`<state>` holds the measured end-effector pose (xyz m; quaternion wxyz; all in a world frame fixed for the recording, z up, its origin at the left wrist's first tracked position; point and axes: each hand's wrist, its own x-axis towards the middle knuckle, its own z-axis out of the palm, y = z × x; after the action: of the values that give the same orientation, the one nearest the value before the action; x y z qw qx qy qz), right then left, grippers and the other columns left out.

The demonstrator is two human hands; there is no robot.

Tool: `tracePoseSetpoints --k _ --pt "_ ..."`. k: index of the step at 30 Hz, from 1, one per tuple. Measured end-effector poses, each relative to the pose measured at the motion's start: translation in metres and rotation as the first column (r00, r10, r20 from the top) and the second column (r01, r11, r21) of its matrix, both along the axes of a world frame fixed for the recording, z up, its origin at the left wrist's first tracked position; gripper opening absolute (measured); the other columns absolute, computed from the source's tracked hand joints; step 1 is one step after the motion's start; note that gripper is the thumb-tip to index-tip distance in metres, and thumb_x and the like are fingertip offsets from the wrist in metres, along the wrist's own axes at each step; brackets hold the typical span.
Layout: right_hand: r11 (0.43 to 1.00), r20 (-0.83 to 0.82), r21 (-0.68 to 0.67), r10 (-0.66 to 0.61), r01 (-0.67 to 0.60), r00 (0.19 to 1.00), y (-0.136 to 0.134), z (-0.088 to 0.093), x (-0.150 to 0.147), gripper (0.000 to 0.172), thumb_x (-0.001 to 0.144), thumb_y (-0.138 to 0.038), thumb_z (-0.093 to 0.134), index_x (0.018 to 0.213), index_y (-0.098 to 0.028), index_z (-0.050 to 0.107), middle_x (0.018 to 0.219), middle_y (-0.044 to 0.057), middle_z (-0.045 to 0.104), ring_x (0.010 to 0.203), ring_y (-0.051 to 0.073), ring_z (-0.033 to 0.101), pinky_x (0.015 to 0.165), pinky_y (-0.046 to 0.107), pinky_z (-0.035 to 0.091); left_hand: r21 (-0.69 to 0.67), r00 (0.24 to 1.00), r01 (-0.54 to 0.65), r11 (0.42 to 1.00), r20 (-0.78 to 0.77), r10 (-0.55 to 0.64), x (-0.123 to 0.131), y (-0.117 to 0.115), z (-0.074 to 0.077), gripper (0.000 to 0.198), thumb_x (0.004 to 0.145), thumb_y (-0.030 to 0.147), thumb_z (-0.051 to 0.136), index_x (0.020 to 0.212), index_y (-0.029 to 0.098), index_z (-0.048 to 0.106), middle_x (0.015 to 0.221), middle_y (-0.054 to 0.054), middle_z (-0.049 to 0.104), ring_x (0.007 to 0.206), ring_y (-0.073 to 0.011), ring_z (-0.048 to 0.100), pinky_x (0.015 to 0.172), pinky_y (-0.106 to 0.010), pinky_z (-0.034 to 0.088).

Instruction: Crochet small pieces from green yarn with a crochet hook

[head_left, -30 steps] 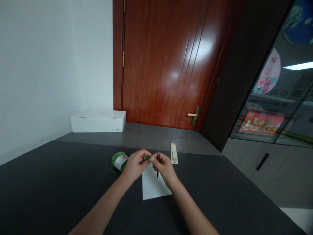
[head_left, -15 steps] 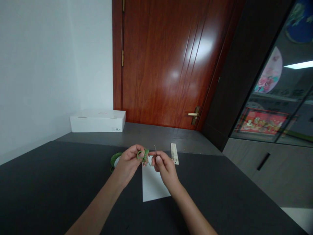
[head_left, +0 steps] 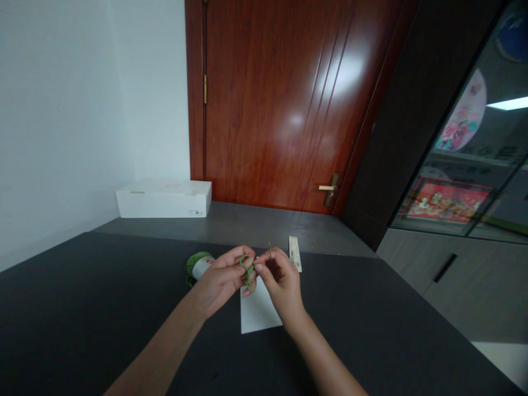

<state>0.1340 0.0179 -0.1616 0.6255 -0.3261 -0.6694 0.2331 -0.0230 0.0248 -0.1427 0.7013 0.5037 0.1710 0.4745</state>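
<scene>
My left hand [head_left: 225,278] is closed on a small looped piece of green yarn [head_left: 248,270], with one loop standing up over the fingertips. Close against it, my right hand [head_left: 284,278] has its thumb and forefinger pinched at the edge of the yarn. A thin metal crochet hook [head_left: 270,248] sticks up out of the right fingers; its lower part is hidden in the grip. Behind the left hand lies a ball of green yarn [head_left: 193,260] with a white paper band. Below both hands a white sheet of paper [head_left: 256,316] rests on the black table mat [head_left: 355,324].
Past the right hand lies a narrow pale card [head_left: 293,246] with something small on it. A long white box [head_left: 160,203] stands at the back left against the wall. A brown door [head_left: 272,110] and a glass-fronted cabinet [head_left: 445,198] border the table.
Both hands have come together, and the right fingertips now pinch the yarn piece. The yarn has turned in the left fingers. The view has shifted slightly, uncovering more of the yarn ball.
</scene>
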Motion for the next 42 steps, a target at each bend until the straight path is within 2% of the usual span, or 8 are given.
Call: tracePoseSetpoints --k 3,8,19,24,28,32,39,42 --pt "0.997 0.035 0.058 -0.055 0.053 0.998 -0.003 0.006 0.002 0.012 0.092 -0.028 0.066 0.081 -0.023 0.067 0.078 0.001 0.063 0.073 0.017 0.057 0.067 0.029 0.042 0.023 0.999 -0.044 0.999 -0.021 0.044 0.003 -0.002 0.001 0.025 0.078 0.033 0.080 0.084 0.018 0.062 0.070 -0.001 0.059 0.058 -0.0148 0.057 0.049 -0.026 0.045" --pt "0.992 0.085 0.100 -0.084 0.075 0.993 -0.004 0.008 0.002 0.012 0.091 -0.026 0.067 0.079 -0.023 0.066 0.077 0.000 0.062 0.072 0.017 0.056 0.066 0.029 0.041 -0.007 0.995 -0.087 0.996 -0.049 0.087 0.005 -0.003 0.002 0.025 0.080 0.034 0.080 0.079 0.016 0.063 0.067 0.000 0.059 0.055 -0.0134 0.057 0.046 -0.024 0.044" --pt "0.999 0.038 -0.013 -0.040 0.040 0.998 -0.002 0.004 0.001 0.012 0.092 -0.030 0.064 0.085 -0.021 0.068 0.080 0.002 0.062 0.074 0.017 0.058 0.068 0.029 0.044 -0.017 0.998 -0.047 0.999 0.033 0.048 0.004 0.002 -0.003 0.024 0.080 0.030 0.081 0.086 0.018 0.061 0.068 0.001 0.060 0.052 -0.0122 0.058 0.044 -0.022 0.045" --pt "0.997 -0.036 -0.080 -0.001 -0.002 0.999 0.007 -0.004 -0.002 0.020 0.090 -0.038 0.066 0.082 -0.020 0.067 0.075 0.002 0.062 0.070 0.016 0.057 0.064 0.027 0.046 0.064 0.990 -0.131 0.989 0.053 0.128 0.007 0.005 -0.006 0.028 0.076 0.023 0.084 0.099 0.016 0.069 0.072 -0.001 0.064 0.055 -0.0123 0.057 0.046 -0.023 0.047" --pt "0.987 -0.137 -0.131 0.076 -0.094 0.988 0.016 0.001 -0.010 0.026 0.087 -0.045 0.068 0.084 -0.019 0.065 0.070 -0.001 0.060 0.061 0.013 0.053 0.056 0.025 0.043 0.103 0.976 -0.205 0.973 0.097 0.195 0.004 0.010 -0.002 0.020 0.075 0.022 0.085 0.087 0.014 0.071 0.072 -0.002 0.067 0.058 -0.0112 0.058 0.049 -0.022 0.047" --pt "0.972 -0.222 -0.153 0.143 -0.179 0.965 0.023 0.029 -0.017 0.031 0.082 -0.049 0.072 0.084 -0.019 0.065 0.064 -0.004 0.056 0.054 0.011 0.049 0.049 0.022 0.039 0.159 0.969 -0.230 0.960 0.129 0.210 0.001 0.014 0.021 0.020 0.072 0.023 0.087 0.079 0.012 0.072 0.070 -0.003 0.066 0.059 -0.0124 0.059 0.050 -0.023 0.049" --pt "0.954 -0.283 -0.030 0.278 -0.298 0.918 0.021 0.101 -0.015 0.028 0.083 -0.046 0.074 0.084 -0.019 0.063 0.066 -0.004 0.057 0.053 0.009 0.052 0.047 0.020 0.040 0.307 0.952 -0.284 0.908 0.203 0.228 0.010 0.011 0.088 0.021 0.073 0.021 0.086 0.074 0.013 0.066 0.068 -0.001 0.064 0.057 -0.0131 0.060 0.049 -0.024 0.053" --pt "0.933 -0.303 0.034 0.351 -0.358 0.886 0.015 0.120 -0.012 0.026 0.088 -0.042 0.070 0.099 -0.019 0.064 0.078 -0.002 0.061 0.051 0.006 0.049 0.048 0.020 0.040 0.398 0.944 -0.307 0.864 0.245 0.222 0.010 0.009 0.110 0.020 0.075 0.020 0.085 0.083 0.014 0.067 0.070 -0.001 0.066 0.057 -0.0139 0.062 0.049 -0.025 0.054"
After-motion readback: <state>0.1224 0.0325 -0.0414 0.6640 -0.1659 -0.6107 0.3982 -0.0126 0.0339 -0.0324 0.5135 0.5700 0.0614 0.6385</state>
